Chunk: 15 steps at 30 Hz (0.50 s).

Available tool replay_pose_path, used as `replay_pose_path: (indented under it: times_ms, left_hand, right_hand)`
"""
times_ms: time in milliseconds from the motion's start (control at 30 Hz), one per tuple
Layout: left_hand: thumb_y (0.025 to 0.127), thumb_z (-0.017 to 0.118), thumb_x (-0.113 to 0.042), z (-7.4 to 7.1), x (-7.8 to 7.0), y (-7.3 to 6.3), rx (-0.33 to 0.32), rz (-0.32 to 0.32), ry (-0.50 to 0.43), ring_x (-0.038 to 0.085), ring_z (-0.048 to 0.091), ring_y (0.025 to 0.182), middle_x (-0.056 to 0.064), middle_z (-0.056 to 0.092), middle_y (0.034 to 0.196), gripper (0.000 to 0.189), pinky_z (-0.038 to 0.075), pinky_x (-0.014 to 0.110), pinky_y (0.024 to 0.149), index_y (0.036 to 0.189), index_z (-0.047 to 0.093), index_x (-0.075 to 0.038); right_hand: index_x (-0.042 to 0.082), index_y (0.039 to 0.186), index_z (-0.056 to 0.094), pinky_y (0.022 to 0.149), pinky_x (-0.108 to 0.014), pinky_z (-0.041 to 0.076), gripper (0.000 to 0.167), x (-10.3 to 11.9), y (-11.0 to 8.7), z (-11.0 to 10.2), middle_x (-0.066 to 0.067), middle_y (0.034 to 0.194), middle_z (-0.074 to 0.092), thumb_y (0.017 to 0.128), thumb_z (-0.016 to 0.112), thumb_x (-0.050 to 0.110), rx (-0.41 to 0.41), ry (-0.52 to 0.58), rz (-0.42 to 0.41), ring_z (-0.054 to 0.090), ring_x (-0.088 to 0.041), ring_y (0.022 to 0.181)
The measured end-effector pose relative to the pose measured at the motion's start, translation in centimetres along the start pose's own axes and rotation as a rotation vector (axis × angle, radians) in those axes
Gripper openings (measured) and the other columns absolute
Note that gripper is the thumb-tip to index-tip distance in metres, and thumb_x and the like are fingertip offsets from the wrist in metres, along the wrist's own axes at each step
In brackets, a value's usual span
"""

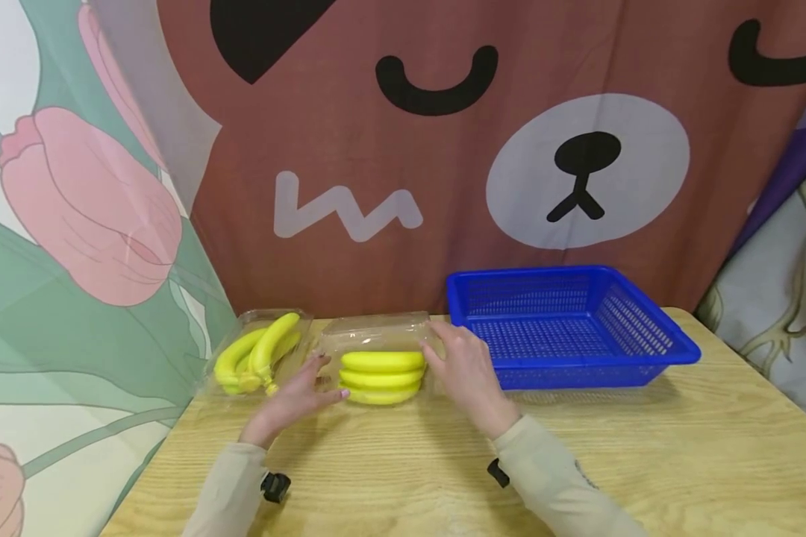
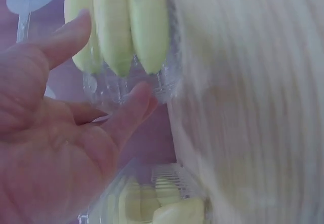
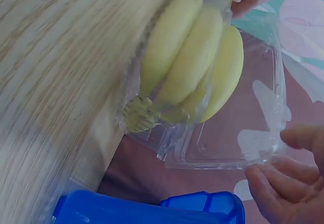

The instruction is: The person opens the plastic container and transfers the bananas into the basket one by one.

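Note:
A clear plastic clamshell box [image 1: 332,384] stands on the table with a bunch of yellow bananas [image 1: 381,377] in its base. Its clear lid [image 3: 243,153] is raised at the back. My right hand [image 1: 466,365] holds the lid by its right corner, the thumb and fingers on either side of the edge. To the left of the bananas, my left hand [image 1: 298,395] has its fingers and thumb spread apart; in the left wrist view its fingertips [image 2: 139,95] are right at the end wall of the box.
A second clear box [image 1: 295,317] with more bananas [image 1: 248,362] stands at the table's back left. To the right sits a blue plastic basket [image 1: 578,373] with perforated walls. A printed curtain [image 1: 336,276] hangs directly behind the wooden table [image 1: 389,477].

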<state>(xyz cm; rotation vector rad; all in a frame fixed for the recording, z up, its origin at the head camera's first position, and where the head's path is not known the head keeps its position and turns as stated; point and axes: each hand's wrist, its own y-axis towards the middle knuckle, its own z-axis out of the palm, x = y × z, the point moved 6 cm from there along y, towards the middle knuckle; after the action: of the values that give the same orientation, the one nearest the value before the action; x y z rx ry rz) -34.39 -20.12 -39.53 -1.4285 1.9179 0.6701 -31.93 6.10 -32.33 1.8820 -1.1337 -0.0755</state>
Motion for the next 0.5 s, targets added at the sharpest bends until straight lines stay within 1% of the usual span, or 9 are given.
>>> replay_pose_path:
  times_ms: [67,133,267,367,467,500]
  left_hand:
    - [0.090,0.073,-0.029,0.2,0.2,0.1,-0.010,-0.002,-0.022,0.044,0.043,0.131,0.025,0.012,0.159,0.091,0.042,0.052,0.103,0.154,0.018,0.004]
    - [0.091,0.072,-0.028,0.4,0.1,0.2,-0.006,0.002,-0.042,0.045,0.041,0.132,0.023,0.007,0.161,0.092,0.039,0.052,0.105,0.155,0.013,0.002]
    - [0.095,0.068,-0.024,0.5,0.1,0.3,0.017,0.021,-0.094,0.047,0.034,0.135,0.018,-0.003,0.163,0.083,0.032,0.054,0.109,0.156,0.017,-0.001]
    - [0.096,0.065,-0.024,0.5,0.2,0.3,0.016,0.015,-0.108,0.046,0.032,0.137,0.018,-0.002,0.163,0.081,0.028,0.055,0.111,0.156,0.016,0.000]
    - [0.097,0.064,-0.024,0.5,0.4,0.3,0.003,-0.005,-0.110,0.046,0.032,0.137,0.020,0.002,0.162,0.087,0.024,0.055,0.113,0.157,0.004,-0.001]
    - [0.097,0.063,-0.024,0.5,0.4,0.3,0.002,-0.009,-0.111,0.046,0.032,0.137,0.021,0.001,0.162,0.087,0.024,0.055,0.113,0.156,0.004,-0.001]
  right_hand:
    - [0.001,0.108,0.072,0.072,-0.043,0.056,0.023,-0.1,-0.1,0.1,-0.012,0.100,0.069,0.089,0.073,0.013,-0.005,-0.015,0.016,0.065,-0.029,0.083]
    - [0.001,0.106,0.073,0.071,-0.041,0.056,0.021,-0.3,-0.1,0.2,-0.011,0.098,0.065,0.088,0.074,0.013,0.016,-0.027,0.042,0.064,-0.026,0.083]
    - [0.001,0.109,0.070,0.059,-0.033,0.051,0.025,-0.9,-0.3,0.4,-0.008,0.091,0.057,0.088,0.074,0.014,0.062,-0.024,0.114,0.056,-0.019,0.071]
    - [0.002,0.111,0.066,0.055,-0.031,0.045,0.027,-1.2,-0.2,0.4,-0.004,0.082,0.056,0.089,0.073,0.014,0.077,-0.006,0.147,0.050,-0.017,0.064]
    - [0.004,0.111,0.061,0.053,-0.031,0.044,0.024,-1.2,-0.2,0.5,-0.001,0.075,0.059,0.090,0.070,0.011,0.090,0.022,0.157,0.050,-0.016,0.061]
    - [0.005,0.109,0.060,0.054,-0.032,0.044,0.022,-1.2,-0.2,0.5,0.000,0.074,0.060,0.090,0.069,0.010,0.094,0.029,0.158,0.051,-0.016,0.061]
